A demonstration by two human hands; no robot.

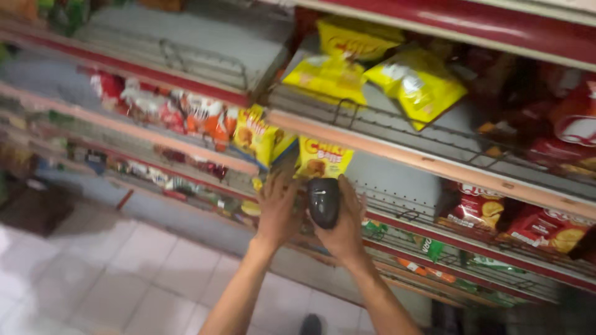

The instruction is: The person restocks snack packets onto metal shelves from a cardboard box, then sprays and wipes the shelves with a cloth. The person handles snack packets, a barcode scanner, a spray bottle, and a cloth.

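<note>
A: While the head view looked down the aisle, what did the hands do?

B: Right hand (343, 223) was curled around a small dark rounded plastic device (324, 201), held at the wire shelf (397, 133) edge. Left hand (277, 208) had fingers spread, flat beside the device, touching it.

A: Around them?

B: Yellow snack bag (321, 159) just above device. Red snack bags (478, 208) to the right. White tiled floor (118, 279) below.

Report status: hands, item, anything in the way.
Left hand open, reaching at shelf edge. Right hand gripping dark rounded object. Yellow snack bag directly above both hands; picture blurred.
</note>
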